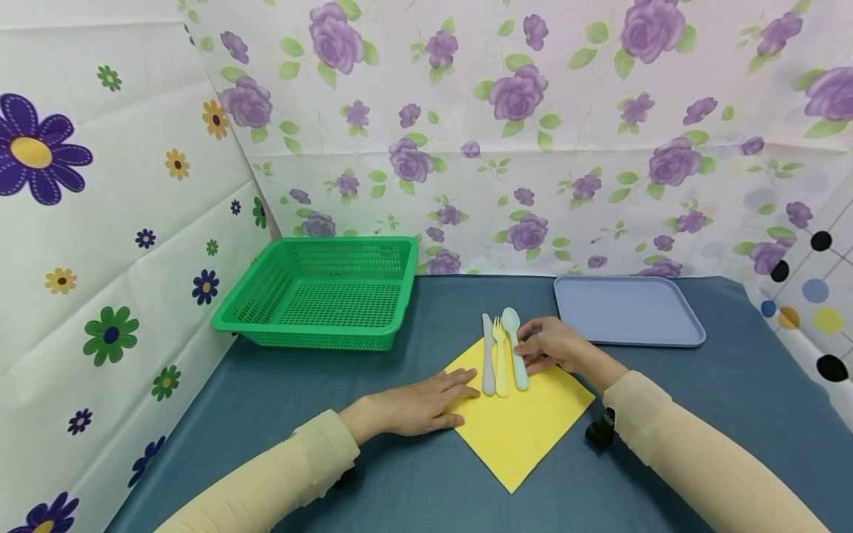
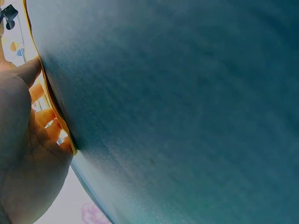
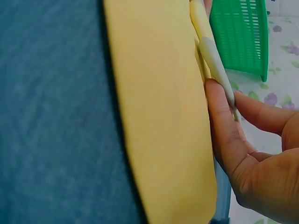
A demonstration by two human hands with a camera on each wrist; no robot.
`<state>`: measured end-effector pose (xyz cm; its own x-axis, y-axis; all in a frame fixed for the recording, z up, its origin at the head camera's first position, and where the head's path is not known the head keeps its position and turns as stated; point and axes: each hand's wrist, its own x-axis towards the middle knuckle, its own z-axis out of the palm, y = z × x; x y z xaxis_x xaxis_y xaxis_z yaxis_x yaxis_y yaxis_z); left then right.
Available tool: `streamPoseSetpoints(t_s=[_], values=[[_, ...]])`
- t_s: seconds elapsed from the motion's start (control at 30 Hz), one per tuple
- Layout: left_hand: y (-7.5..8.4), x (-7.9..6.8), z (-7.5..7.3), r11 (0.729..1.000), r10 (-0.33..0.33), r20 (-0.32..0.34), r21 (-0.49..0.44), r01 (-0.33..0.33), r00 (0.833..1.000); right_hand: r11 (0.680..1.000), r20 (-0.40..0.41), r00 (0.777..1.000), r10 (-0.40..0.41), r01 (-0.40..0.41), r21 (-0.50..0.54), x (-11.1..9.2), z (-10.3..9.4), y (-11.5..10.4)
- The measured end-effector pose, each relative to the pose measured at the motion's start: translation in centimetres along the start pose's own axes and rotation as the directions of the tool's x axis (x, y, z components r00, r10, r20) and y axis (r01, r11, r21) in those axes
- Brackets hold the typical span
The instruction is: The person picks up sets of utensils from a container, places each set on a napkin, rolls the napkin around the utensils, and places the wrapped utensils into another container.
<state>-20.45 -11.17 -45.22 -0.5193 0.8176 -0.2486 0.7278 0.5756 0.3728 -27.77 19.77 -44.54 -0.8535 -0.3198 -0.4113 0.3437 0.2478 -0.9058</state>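
Observation:
A yellow square napkin [image 1: 516,437] lies with one corner toward the front. On its back part a grey knife [image 1: 489,363], a yellow fork [image 1: 500,366] and a pale green spoon [image 1: 518,366] lie side by side, their heads past the napkin's edge. My right hand [image 1: 549,346] pinches the spoon from its right side. Close up in the right wrist view, thumb and finger stand on either side of the spoon [image 3: 217,65]. My left hand [image 1: 423,403] rests with extended fingers on the napkin's left corner, fingertips near the knife.
A green plastic basket [image 1: 393,326] stands at the back left. At the back right is a flat blue-grey tray [image 1: 629,311]. A dark blue cloth [image 1: 266,414] covers the table, and flowered sheets [image 1: 466,185] hang behind and at the sides.

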Motion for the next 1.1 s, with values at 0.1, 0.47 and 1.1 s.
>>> streamPoseSetpoints(t_s=[0.1, 0.47, 1.1], values=[[-0.1, 0.0, 0.0, 1.000, 0.002, 0.001, -0.002, -0.002, 1.000, 1.000, -0.015, 1.000, 0.000, 0.000, -0.002, 0.0, 0.3, 0.0], [0.1, -0.1, -0.1, 1.000, 0.001, 0.003, -0.006, -0.001, 1.000, 0.998, -0.052, 0.999, -0.011, 0.007, -0.068, -0.4, 1.2, -0.2], [0.0, 0.1, 0.1, 1.000, -0.005, 0.000, -0.001, 0.005, 1.000, 0.992, -0.057, 0.998, 0.034, -0.040, -0.120, -0.7, 1.5, -0.4]])
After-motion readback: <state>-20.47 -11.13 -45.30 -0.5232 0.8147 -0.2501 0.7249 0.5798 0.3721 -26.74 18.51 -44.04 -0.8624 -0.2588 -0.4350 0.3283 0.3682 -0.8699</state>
